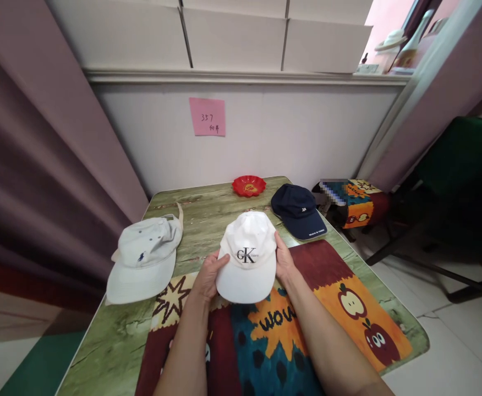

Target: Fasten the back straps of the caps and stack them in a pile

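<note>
In the middle of the frame, the left hand [208,274] and the right hand [284,258] hold the white cap [250,239] between them, each partly curled at a side, the left thumb over its edge; the right fingers are mostly hidden, so their grip is hard to judge. The pale cap [148,256] lies at left, the navy cap [297,212] right of centre, both on the table [208,212].
</note>
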